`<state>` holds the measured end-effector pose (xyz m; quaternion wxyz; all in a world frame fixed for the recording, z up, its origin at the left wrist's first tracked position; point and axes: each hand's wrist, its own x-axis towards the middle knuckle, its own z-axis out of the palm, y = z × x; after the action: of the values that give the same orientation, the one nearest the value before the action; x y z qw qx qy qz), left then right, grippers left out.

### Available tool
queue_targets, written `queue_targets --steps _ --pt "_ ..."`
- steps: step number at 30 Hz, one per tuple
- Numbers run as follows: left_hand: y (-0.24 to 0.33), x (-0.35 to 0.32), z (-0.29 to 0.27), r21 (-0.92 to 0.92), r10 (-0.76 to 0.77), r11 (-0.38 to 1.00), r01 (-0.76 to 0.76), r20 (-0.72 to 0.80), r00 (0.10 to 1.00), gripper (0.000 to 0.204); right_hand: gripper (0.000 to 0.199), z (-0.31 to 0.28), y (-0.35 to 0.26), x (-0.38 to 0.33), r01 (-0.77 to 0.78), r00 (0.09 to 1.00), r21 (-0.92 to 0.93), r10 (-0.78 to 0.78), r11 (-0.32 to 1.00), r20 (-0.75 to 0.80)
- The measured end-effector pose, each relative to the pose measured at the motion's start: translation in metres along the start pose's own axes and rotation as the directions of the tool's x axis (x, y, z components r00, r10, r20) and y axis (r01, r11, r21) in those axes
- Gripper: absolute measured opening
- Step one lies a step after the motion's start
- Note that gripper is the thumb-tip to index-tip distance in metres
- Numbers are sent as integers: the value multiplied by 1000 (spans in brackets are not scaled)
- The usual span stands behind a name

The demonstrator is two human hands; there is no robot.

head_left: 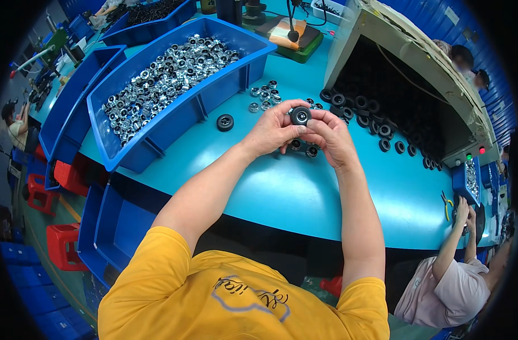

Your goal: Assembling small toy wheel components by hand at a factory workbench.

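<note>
Between my two hands I hold up a small wheel (300, 116), a black tyre around a shiny hub. My left hand (272, 129) pinches it from the left, thumb below and fingers behind. From the other side, the fingers and thumb of my right hand (330, 135) close on it. Just under the hands, a few dark wheels (311, 151) lie on the turquoise table, partly hidden. One more wheel (225, 122) rests alone left of my left hand. Beyond the hands sits a loose group of chrome hubs (265, 95).
A blue bin (182, 97) heaped with chrome hubs stands at the left. Black tyres (385, 131) spill from a pale open-fronted machine (434, 68) at the right. An orange cloth (288, 33) lies at the back. A co-worker (449, 277) handles something dark near pliers (446, 205).
</note>
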<state>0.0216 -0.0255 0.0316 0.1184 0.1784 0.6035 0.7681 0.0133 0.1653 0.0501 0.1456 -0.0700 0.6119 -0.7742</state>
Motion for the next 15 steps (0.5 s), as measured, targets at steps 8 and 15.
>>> queue_targets --steps 8,15 --pt "39 -30 10 634 326 769 -84 -275 904 38 23 -78 -15 11 259 852 -270 -351 928 -389" --pt "57 -130 -54 937 354 247 248 -325 877 45 24 -172 -22 -11 104 785 -704 -492 703 -376"
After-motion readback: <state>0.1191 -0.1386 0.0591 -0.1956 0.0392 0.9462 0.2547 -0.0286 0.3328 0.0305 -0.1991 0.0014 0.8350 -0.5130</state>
